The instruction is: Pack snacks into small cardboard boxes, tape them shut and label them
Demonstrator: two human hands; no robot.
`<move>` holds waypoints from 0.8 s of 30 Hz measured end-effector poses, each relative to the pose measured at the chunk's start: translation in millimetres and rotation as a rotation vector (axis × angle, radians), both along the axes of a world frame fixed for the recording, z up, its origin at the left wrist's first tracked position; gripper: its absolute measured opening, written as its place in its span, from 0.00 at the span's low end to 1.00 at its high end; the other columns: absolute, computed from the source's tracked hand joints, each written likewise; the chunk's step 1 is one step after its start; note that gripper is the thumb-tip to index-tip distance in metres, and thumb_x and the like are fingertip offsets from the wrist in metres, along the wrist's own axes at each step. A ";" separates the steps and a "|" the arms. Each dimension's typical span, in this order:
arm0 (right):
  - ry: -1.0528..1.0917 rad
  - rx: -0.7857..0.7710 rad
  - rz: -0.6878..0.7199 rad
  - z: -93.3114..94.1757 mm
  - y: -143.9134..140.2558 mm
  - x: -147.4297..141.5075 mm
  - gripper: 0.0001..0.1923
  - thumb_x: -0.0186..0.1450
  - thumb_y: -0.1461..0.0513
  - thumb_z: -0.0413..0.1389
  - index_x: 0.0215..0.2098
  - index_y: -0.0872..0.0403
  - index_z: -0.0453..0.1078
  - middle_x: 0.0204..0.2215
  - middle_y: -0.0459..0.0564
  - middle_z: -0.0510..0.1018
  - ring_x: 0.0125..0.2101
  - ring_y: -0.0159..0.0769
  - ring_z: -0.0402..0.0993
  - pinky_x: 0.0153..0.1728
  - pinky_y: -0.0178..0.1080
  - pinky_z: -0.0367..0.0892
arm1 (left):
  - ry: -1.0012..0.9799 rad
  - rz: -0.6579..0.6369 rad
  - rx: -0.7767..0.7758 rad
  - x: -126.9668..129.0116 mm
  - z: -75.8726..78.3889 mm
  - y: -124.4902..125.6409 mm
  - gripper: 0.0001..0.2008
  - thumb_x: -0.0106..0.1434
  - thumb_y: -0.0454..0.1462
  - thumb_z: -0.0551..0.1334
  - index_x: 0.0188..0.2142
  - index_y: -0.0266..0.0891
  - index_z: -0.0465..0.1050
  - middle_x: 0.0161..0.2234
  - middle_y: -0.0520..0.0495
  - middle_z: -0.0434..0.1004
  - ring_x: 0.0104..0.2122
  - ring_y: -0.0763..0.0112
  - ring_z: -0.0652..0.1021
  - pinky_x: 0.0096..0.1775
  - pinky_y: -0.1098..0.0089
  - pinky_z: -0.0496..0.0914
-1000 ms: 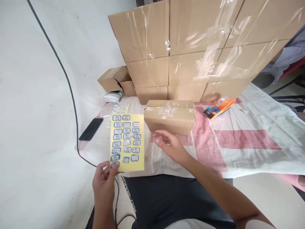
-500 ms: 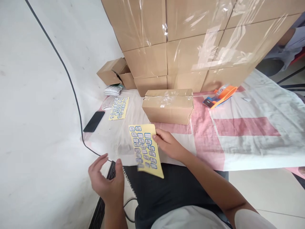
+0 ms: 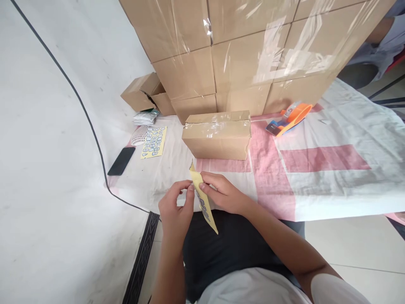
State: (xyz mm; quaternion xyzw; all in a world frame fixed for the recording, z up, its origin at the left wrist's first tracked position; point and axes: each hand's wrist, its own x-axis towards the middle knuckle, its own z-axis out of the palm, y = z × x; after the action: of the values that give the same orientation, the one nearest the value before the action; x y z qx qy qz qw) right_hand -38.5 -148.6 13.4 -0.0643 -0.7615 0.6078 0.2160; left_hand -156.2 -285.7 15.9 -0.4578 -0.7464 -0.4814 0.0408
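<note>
A yellow sticker sheet (image 3: 200, 193) is held up over the table's front edge. It is turned nearly edge-on and slightly bent, so most of its printed labels are hidden. My right hand (image 3: 223, 192) pinches its right side between thumb and fingers. On the other side, my left hand (image 3: 177, 202) is closed in a pinch at the sheet's labelled face, thumb against forefinger; whether a single label is between the tips I cannot tell. Just beyond the hands, a taped cardboard box (image 3: 217, 141) lies closed on the cloth.
Stacked cartons (image 3: 247, 63) under clear film rise at the back. An orange tape dispenser (image 3: 291, 118) lies right of the box. At left are another sticker sheet (image 3: 154, 142), a white mesh object (image 3: 139, 136), a phone (image 3: 121, 161), plastic packets (image 3: 146, 117) and an open carton (image 3: 139, 93).
My left hand has moved right and up to the sheet and closed at it. The sheet has turned from facing me to nearly edge-on, with my right hand still gripping it.
</note>
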 end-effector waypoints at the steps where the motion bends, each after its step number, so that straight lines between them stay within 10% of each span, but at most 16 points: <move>1: -0.008 0.004 -0.022 -1.7 0.7 -0.9 0.18 0.76 0.51 0.47 0.34 0.53 0.66 0.31 0.46 0.69 0.33 0.35 0.65 0.36 0.39 0.62 | -0.086 0.013 0.001 -1.5 -2.7 0.0 0.05 0.69 0.39 0.63 0.38 0.43 0.78 0.35 0.51 0.83 0.36 0.70 0.81 0.40 0.71 0.73; 12: -0.054 0.262 -0.287 4.8 26.3 -51.0 0.10 0.74 0.59 0.45 0.33 0.50 0.57 0.24 0.41 0.63 0.26 0.32 0.61 0.31 0.37 0.54 | -0.583 0.235 0.256 -24.2 -12.1 -15.7 0.10 0.65 0.44 0.66 0.39 0.39 0.74 0.19 0.55 0.76 0.16 0.77 0.71 0.24 0.74 0.69; 24: -0.220 0.004 -0.427 10.6 58.6 -273.3 0.12 0.70 0.68 0.41 0.44 0.54 0.65 0.37 0.53 0.72 0.37 0.41 0.69 0.38 0.42 0.66 | -0.740 0.423 0.391 -33.0 -30.2 -58.8 0.14 0.59 0.45 0.71 0.38 0.38 0.78 0.34 0.44 0.86 0.24 0.67 0.82 0.26 0.71 0.76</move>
State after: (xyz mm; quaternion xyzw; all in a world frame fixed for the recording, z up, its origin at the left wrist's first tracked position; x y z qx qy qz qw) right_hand -311.8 -90.0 24.0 -0.2895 -0.7506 0.5363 0.2553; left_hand -189.3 -344.5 -14.2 -0.0772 -0.6830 -0.7249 -0.0455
